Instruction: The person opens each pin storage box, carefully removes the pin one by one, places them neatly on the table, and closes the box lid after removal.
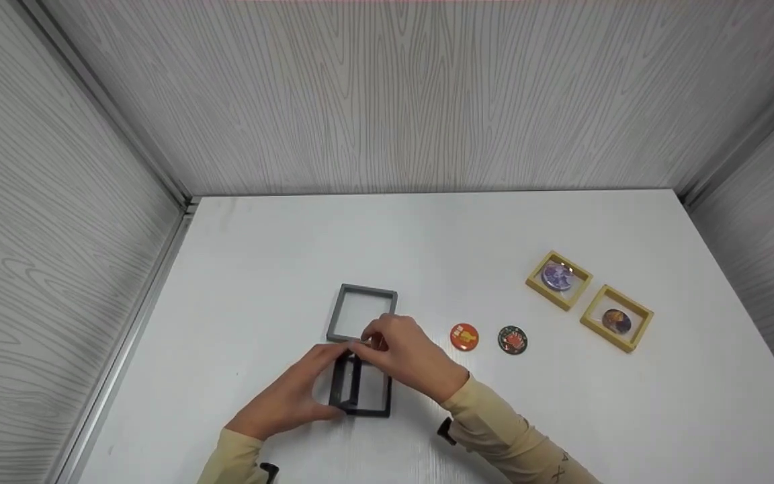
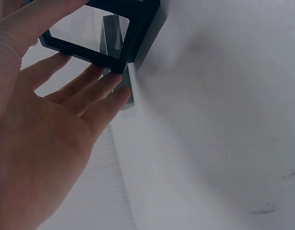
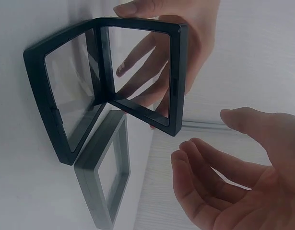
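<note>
black frame (image 3: 106, 86): matt plastic, clear glossy film panes | grey frame (image 1: 362, 313): matt plastic | table (image 1: 427, 235): smooth white, faint wood grain | walls (image 1: 394, 94): pale grey wood-grain finish

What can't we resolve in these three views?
- Head view: the hinge of the black frame case is covered by the left hand and right hand.
- Head view: the prints on the orange badge and green badge are too small to read.
- Left wrist view: the case is cut off by the top edge.
- Right wrist view: the grey frame is cut off at the bottom edge.
</note>
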Action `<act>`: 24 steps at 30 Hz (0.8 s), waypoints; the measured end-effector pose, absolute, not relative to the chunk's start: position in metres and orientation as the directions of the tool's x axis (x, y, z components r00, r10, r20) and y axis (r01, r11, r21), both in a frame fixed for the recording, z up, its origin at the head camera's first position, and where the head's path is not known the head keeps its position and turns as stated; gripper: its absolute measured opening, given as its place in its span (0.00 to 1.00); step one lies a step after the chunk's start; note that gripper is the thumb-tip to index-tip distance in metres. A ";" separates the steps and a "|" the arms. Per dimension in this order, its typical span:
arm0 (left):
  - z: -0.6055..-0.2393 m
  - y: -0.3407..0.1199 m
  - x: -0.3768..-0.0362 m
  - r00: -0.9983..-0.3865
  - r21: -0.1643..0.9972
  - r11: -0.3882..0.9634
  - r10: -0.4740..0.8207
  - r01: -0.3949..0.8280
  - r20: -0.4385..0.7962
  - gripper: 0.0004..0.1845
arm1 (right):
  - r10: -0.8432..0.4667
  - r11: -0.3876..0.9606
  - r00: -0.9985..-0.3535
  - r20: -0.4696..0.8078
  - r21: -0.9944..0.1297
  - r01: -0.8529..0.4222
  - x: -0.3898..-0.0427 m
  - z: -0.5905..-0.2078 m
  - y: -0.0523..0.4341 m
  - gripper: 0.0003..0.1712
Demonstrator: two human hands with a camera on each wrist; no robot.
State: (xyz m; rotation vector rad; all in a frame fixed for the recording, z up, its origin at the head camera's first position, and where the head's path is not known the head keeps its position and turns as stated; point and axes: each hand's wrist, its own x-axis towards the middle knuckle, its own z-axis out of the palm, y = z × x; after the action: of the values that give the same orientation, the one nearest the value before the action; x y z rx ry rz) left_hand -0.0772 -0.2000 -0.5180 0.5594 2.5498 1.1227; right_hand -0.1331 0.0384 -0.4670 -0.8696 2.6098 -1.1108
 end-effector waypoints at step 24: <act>-0.519 -0.185 -0.078 -0.870 0.694 0.672 0.473 0.257 -0.137 0.52 | -0.534 0.611 -0.845 -0.040 -0.709 -0.353 -0.129 -0.501 0.038 0.08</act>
State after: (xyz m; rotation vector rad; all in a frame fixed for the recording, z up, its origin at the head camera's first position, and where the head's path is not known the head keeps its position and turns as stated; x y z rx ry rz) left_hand -0.0785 -0.1848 -0.5194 0.5800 2.5828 1.0043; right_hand -0.1288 0.0376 -0.5008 -0.7266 2.5906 -1.0598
